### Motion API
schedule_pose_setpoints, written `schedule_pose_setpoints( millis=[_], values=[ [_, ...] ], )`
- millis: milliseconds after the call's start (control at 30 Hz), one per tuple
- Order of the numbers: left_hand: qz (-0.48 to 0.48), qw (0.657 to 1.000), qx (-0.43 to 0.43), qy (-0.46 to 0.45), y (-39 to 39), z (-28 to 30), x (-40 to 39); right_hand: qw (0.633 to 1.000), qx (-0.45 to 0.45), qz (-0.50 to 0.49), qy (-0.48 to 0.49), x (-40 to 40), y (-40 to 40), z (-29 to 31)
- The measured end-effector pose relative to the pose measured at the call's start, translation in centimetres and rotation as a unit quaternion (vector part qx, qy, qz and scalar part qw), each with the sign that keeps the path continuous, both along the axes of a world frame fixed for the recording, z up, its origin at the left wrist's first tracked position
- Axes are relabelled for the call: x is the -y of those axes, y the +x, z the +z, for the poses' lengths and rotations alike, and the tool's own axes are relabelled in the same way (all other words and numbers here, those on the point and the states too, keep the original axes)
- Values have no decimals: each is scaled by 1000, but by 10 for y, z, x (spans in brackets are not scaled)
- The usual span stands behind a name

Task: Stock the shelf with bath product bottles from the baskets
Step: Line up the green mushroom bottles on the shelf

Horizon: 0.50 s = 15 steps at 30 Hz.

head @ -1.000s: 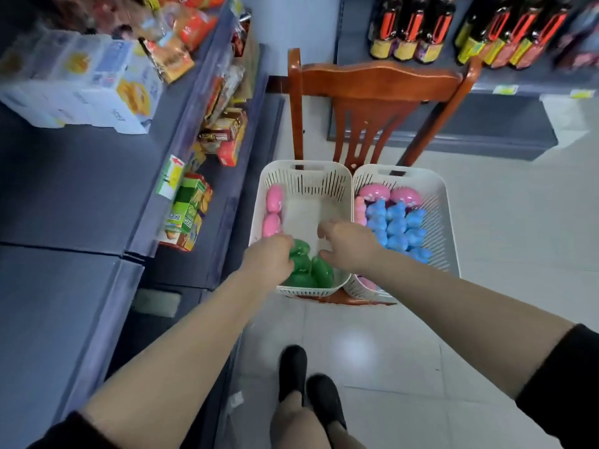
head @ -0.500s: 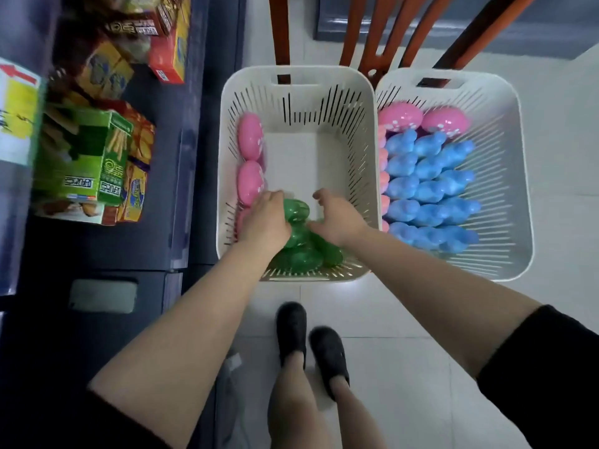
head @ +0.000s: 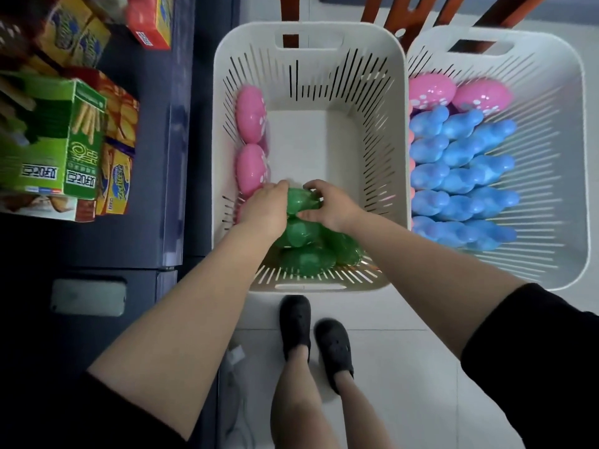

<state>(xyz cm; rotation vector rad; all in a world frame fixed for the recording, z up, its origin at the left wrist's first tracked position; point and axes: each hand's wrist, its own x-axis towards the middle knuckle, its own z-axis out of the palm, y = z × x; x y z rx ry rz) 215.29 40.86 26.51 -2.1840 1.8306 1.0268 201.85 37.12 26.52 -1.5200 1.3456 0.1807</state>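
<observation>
I am bent over the left basket (head: pixel 311 37), its slotted white walls rising on all four sides of my hands, its far half bare down to the floor of the tub. Its right wall presses against the right basket (head: pixel 551 59), and its left wall runs just beside the edge of the dark shelf (head: pixel 175 140). My left hand (head: pixel 264 210) and my right hand (head: pixel 329 205) both curl around the top green bottle (head: pixel 299 199), left fingers over its far end, right thumb underneath. It is glossy, translucent green and rounded, lying on the heap of green bottles (head: pixel 308 254) at the near wall; I count about four green ones in all, though they overlap. Two pink bottles (head: pixel 251 115) with white spots lie end to end along the left wall, with perhaps more hidden behind my left hand. In the right basket there are two pink ones at the far end and roughly a dozen blue bottles (head: pixel 460 176) packed in rows. My black shoes (head: pixel 314 328) stand on the tiled floor (head: pixel 405 384) just short of the basket's near rim.
</observation>
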Motion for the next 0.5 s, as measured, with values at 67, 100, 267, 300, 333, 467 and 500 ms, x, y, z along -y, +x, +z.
schedule_pose_setpoints(
  millis=[67,100,267,300,333,467,500],
  values=[
    [-6,1000,-17,-8,3,2,-2,1000,0,5,-14,-1,0,1],
    [-7,1000,-28,-9,5,4,-3,1000,0,8,-23,-2,-1,3],
    [31,995,-96,-19,9,34,-11,998,24,13,-57,2,-8,31],
    [39,993,-106,-25,9,44,-12,997,29,18,-63,3,-9,40],
    [46,992,-113,-31,9,53,-13,997,32,25,-69,4,-11,49],
    [73,987,-134,-56,8,95,-14,993,51,28,-103,8,-15,92],
    [76,985,-138,-65,8,107,-14,991,56,27,-115,9,-15,105]
  ],
)
